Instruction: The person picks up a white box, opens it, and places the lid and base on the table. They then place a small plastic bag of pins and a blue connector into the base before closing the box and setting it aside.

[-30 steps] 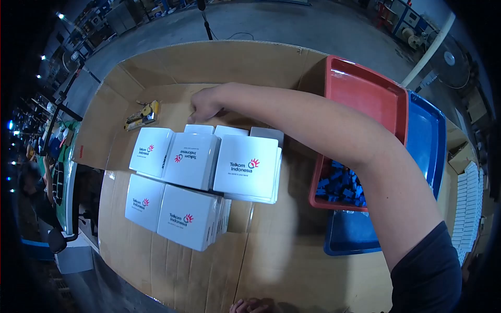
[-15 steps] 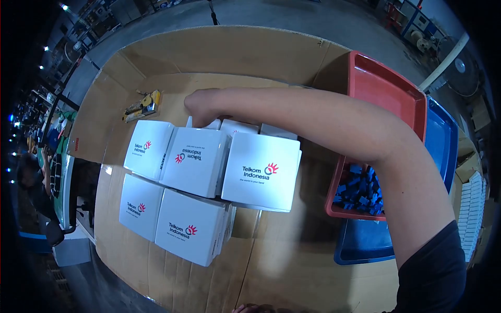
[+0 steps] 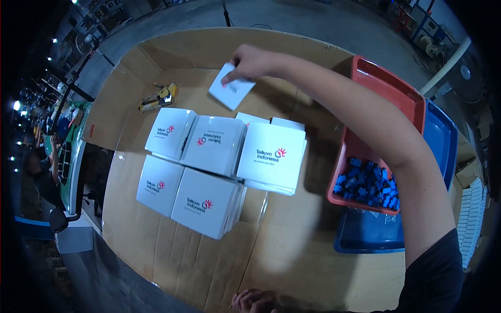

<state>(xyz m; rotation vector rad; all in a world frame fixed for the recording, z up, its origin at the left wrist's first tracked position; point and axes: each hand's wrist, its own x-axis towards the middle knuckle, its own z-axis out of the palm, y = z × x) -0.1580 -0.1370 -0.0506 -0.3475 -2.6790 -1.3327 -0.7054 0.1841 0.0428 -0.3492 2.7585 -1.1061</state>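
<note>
White panel [image 3: 233, 96], pinched by the right hand [image 3: 252, 61], is now swung nearer the surface [image 3: 297, 245] edge farthest off, left hand [image 3: 251, 301] grip unclear.

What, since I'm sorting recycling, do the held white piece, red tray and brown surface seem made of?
White piece: plastic or coated card, its smooth printed face fitting both. Red tray: likely moulded plastic, rounded rim, slight sheen. Brown surface: apparently cardboard, mostly matt, creased, ribbed.
</note>
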